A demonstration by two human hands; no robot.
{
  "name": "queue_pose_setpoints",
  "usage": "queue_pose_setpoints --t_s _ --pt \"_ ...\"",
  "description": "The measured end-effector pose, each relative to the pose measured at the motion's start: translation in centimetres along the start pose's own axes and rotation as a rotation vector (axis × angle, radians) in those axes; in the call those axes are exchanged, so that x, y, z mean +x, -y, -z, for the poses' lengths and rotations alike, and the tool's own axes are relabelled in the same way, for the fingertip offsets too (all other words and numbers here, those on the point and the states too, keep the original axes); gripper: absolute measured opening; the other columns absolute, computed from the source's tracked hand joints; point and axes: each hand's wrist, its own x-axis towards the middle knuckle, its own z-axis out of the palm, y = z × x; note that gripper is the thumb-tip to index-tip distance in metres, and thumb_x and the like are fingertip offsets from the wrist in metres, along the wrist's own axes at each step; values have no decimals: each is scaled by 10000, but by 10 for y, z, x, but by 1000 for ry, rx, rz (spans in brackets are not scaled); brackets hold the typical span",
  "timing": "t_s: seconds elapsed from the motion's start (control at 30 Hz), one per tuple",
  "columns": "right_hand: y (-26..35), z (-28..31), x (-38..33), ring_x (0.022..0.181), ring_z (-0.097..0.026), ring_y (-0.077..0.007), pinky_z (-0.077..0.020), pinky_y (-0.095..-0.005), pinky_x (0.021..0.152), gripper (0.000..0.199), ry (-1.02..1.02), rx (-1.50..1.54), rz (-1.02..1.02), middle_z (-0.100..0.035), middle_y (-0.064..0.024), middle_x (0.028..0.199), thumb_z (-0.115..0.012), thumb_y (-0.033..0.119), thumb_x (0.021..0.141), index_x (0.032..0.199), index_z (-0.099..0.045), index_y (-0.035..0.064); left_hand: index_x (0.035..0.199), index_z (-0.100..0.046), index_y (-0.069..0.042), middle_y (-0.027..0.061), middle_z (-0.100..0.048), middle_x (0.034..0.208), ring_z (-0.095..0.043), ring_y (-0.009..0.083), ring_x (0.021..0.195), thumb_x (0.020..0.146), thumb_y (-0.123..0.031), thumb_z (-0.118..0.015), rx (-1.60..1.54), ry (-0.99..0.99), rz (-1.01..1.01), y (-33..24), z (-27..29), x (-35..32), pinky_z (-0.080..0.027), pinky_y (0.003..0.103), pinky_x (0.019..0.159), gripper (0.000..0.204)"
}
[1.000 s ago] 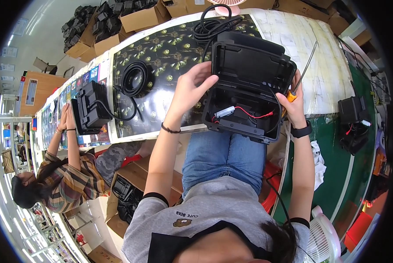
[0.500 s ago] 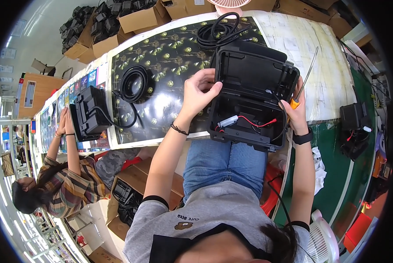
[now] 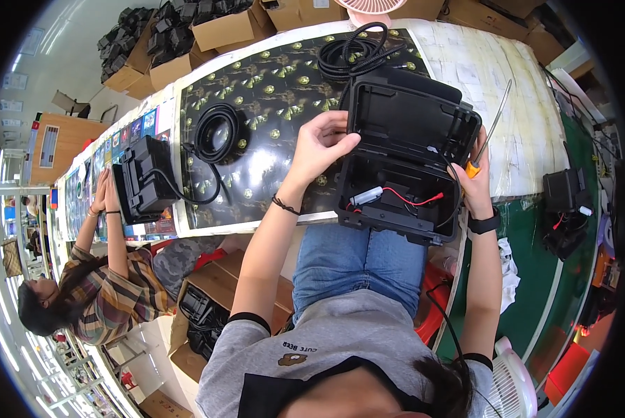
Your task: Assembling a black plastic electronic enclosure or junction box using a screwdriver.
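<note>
A black plastic case (image 3: 404,120) stands open at the table's front edge, above my lap, its lid tipped back. At its left side, my left hand (image 3: 323,150) grips the rim near the hinge, thumb on top. The right side is held by my right hand (image 3: 474,184), which also keeps a screwdriver (image 3: 472,169) with an orange handle, its long shaft pointing up and away. Inside the lower half lie a pale cylindrical connector (image 3: 367,196) and a red wire (image 3: 404,199) with a red tip. A coiled black cable (image 3: 344,59) lies behind the case.
Another coil of black cable (image 3: 215,136) lies on the dark mat, leading to a black case (image 3: 145,177) by a co-worker's hands (image 3: 106,191). Boxes of black parts (image 3: 180,70) line the far side. A black unit (image 3: 565,189) sits on the green surface at right.
The case and both my hands have shifted very slightly to the right and nearer. My hold on the case and the screwdriver looks the same.
</note>
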Motion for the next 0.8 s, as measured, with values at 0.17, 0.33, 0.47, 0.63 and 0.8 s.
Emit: queue_pose_setpoints --t_s 0.17,0.33,0.47,0.63,0.8 --pt "-22 -3 4 1434 -289 -260 -270 -377 1156 945 -2 -69 87 -270 -152 1557 -737 81 805 1548 -155 35 1110 -609 19 69 -658 1004 -632 110 906 775 -54 -804 -98 35 30 -3 14 -3 -542 264 822 394" --pt "-34 24 -5 1444 -258 -267 -188 -394 1184 933 -26 -108 121 -232 -140 1580 -716 91 834 1559 -130 54 1097 -610 -9 47 -654 981 -624 107 887 815 -190 -800 -57 74 -15 5 0 5 -527 265 798 385" --pt "-28 19 -1 1442 -257 -269 -187 -388 1181 977 8 -101 133 -217 -125 1592 -764 194 832 1563 -128 67 1047 -601 -25 30 -645 927 -610 100 859 853 -249 -771 10 -7 -106 0 -5 3 -504 260 777 341" --pt "-27 12 3 1441 -261 -267 -191 -389 1181 978 0 -85 105 -217 -116 1594 -771 196 827 1567 -139 96 1045 -581 -39 7 -612 939 -589 82 864 858 -205 -765 -49 13 -115 5 0 6 -497 245 767 311" --pt "-25 11 3 1443 -257 -281 -173 -408 1189 935 -6 -150 129 -231 -148 1583 -728 274 873 1559 -132 57 1046 -572 -37 3 -600 953 -581 77 878 860 -179 -762 -69 51 -109 5 1 12 -500 240 774 301"
